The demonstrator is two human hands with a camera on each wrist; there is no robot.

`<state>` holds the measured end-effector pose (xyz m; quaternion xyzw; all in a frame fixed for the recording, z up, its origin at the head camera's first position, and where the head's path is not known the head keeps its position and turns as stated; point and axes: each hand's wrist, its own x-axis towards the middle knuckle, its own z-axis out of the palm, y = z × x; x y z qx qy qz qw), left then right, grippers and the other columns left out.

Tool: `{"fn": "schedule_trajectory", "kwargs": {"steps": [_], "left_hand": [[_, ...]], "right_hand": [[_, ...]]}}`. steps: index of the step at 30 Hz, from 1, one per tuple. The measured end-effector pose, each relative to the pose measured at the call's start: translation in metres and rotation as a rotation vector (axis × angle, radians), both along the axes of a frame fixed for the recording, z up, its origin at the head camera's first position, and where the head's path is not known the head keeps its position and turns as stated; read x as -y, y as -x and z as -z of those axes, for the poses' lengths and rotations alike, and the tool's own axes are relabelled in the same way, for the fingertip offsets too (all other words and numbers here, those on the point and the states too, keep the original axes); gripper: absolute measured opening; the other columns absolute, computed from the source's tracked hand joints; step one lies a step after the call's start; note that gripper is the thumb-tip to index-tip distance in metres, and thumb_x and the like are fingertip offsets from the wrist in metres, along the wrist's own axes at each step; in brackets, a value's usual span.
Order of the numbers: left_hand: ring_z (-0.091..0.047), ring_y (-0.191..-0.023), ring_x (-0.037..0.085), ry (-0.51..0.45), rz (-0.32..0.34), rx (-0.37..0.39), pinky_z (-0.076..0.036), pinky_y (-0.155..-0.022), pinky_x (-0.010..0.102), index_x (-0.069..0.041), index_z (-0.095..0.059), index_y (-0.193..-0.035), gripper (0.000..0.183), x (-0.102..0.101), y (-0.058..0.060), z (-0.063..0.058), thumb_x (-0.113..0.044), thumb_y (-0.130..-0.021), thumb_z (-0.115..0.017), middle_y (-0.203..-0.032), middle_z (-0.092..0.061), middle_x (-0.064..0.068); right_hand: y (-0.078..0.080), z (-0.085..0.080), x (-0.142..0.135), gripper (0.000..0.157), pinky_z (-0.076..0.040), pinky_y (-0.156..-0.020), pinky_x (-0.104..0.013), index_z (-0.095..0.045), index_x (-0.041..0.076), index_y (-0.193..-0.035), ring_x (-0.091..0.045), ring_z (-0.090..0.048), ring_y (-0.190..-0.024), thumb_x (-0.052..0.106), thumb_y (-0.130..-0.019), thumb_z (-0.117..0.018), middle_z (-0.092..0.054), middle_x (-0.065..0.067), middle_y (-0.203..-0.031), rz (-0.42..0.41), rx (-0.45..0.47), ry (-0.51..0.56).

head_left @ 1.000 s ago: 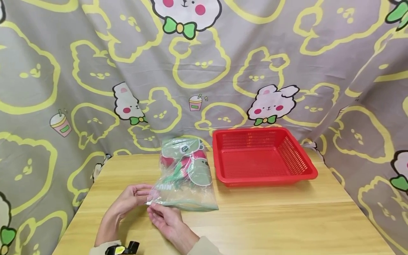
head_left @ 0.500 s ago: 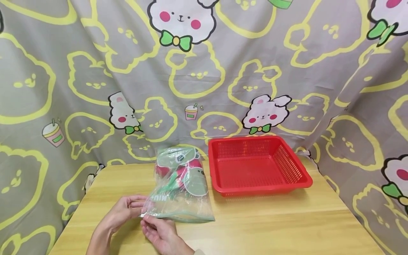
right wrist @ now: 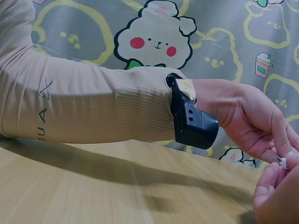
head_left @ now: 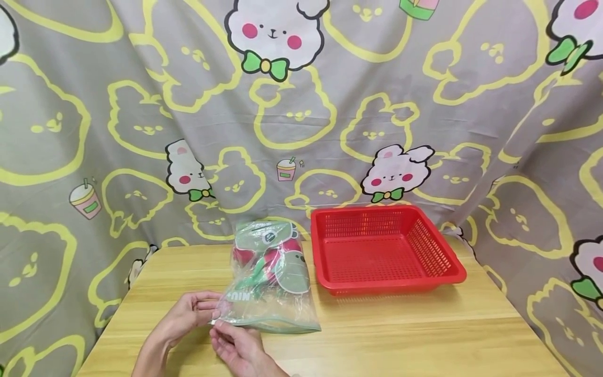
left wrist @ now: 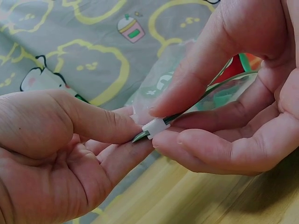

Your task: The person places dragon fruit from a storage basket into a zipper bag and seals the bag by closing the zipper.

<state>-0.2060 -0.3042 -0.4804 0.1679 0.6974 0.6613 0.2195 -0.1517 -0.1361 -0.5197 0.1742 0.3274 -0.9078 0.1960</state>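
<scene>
A clear zip bag [head_left: 292,309] with green printed figures lies on the table in the head view. Red and green contents show through it, but their kind is unclear. Along its near edge runs a green zip strip [left wrist: 198,101] with a white slider [left wrist: 155,127] at the left corner. My left hand [head_left: 186,317] pinches the end of the strip between thumb and finger. Beside it, my right hand [head_left: 240,345] pinches the strip at the slider with thumb and forefinger. Both hands nearly touch, and the right wrist view hides most of the slider behind fingers.
A red plastic basket [head_left: 391,287] with slotted sides stands at the right of the bag, with nothing visible in it. The wooden table [head_left: 424,335] ends at a grey patterned curtain [head_left: 301,193]. A black wrist camera [right wrist: 196,128] sits on my left forearm.
The head view has tilted, so the bag, hands and basket appear lower than one second ago. Both hands keep their hold at the bag's left corner, with no clear shift of the slider.
</scene>
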Motion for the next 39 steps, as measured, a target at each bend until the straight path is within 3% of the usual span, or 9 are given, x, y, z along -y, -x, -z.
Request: {"fn": "schedule_trajectory", "kwargs": {"steps": [22,39], "left_hand": [[-0.071,-0.105,0.015,0.039,-0.063,-0.026,-0.057,-0.089,0.029,0.030,-0.042,-0.132,0.048,0.000,-0.001,-0.003,0.006,-0.095,-0.063,-0.121,-0.066,0.032],[-0.070,-0.103,0.012,0.049,-0.094,-0.013,-0.057,-0.086,0.025,0.027,-0.041,-0.136,0.050,0.002,-0.002,-0.005,0.004,-0.097,-0.063,-0.121,-0.070,0.022]], "right_hand": [[0.000,-0.003,-0.009,0.013,-0.058,-0.080,-0.028,-0.070,-0.007,-0.097,-0.018,-0.071,-0.081,-0.002,-0.086,-0.075,-0.073,-0.009,-0.083,-0.006,0.003,-0.001],[-0.001,0.000,-0.020,0.012,-0.058,-0.080,-0.028,-0.072,-0.008,-0.095,-0.018,-0.071,-0.081,-0.002,-0.086,-0.075,-0.073,-0.010,-0.082,0.010,-0.009,-0.003]]}}
